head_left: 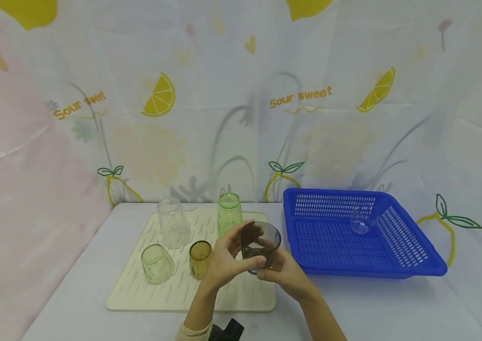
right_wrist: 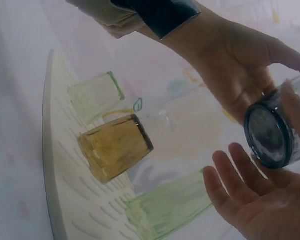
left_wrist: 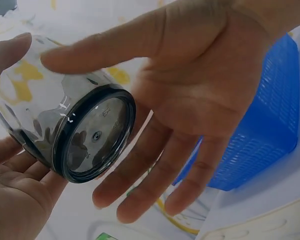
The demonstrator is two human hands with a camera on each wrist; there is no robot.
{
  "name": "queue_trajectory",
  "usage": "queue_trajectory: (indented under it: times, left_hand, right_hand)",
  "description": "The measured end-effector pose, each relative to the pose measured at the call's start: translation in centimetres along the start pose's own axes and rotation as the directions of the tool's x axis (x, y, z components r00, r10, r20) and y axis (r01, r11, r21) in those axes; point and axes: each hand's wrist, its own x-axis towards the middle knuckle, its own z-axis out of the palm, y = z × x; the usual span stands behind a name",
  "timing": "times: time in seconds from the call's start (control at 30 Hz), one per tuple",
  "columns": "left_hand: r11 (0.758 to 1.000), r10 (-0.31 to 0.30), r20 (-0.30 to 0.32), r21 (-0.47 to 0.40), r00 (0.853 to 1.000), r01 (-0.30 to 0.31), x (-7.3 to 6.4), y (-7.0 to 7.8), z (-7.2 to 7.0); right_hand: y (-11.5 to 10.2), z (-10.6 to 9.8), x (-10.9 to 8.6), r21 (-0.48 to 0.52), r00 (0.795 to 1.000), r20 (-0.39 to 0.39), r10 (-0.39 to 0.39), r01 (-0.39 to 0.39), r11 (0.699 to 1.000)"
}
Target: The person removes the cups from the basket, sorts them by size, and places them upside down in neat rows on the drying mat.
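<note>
Both hands hold a smoky grey drinking glass (head_left: pixel 262 241) above the right part of the cream drying mat (head_left: pixel 173 303), rim up and slightly tilted. My left hand (head_left: pixel 226 258) pinches its side from the left, thumb in front; in the left wrist view the other fingers (left_wrist: pixel 145 192) stretch out beside the base. From the right, my right hand (head_left: pixel 283 272) grips it low, thumb near the base. The glass's thick, dark round base (left_wrist: pixel 97 135) faces the left wrist camera. An amber glass (head_left: pixel 200 260) stands on the mat close to the left hand.
The mat also bears a tall clear glass (head_left: pixel 174 225), a tall green glass (head_left: pixel 229 215) behind the hands, and a short pale green glass (head_left: pixel 157 265). To the right sits a blue plastic basket (head_left: pixel 373 272) with a clear glass (head_left: pixel 362 220) inside. A patterned cloth (head_left: pixel 207 142) hangs behind.
</note>
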Motion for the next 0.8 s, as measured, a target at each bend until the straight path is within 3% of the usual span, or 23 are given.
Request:
queue_trajectory:
  times: [0.2, 0.43, 0.53, 0.67, 0.8]
  left_hand:
    - [1.0, -0.014, 0.02, -0.019, 1.0, 0.014, -0.2, 0.3, 0.2]
    - [0.999, -0.021, 0.054, 0.03, 0.998, 0.019, -0.7, 0.6, -0.6]
    - [0.993, -0.083, 0.055, 0.09, 0.995, 0.078, -1.0, 0.8, -0.8]
    - [0.961, -0.212, 0.041, 0.189, 0.976, 0.201, -1.3, 1.0, -0.8]
    - [0.895, -0.295, 0.039, 0.361, 0.955, 0.262, -1.5, 0.9, -0.6]
  right_hand:
    - [0.1, -0.2, -0.1, 0.032, 0.999, 0.042, -0.028, 0.027, 0.999]
    - [-0.7, -2.0, -1.3, 0.078, 1.0, -0.031, -0.002, 0.005, 0.997]
    - [-1.4, -2.6, -1.6, 0.071, 0.997, -0.071, -0.008, 0.013, 0.997]
    - [-2.4, -3.2, -1.6, 0.015, 0.995, -0.097, -0.022, 0.024, 1.0]
    - [-3.2, -3.1, -1.5, -0.073, 0.99, -0.141, -0.018, 0.008, 0.997]
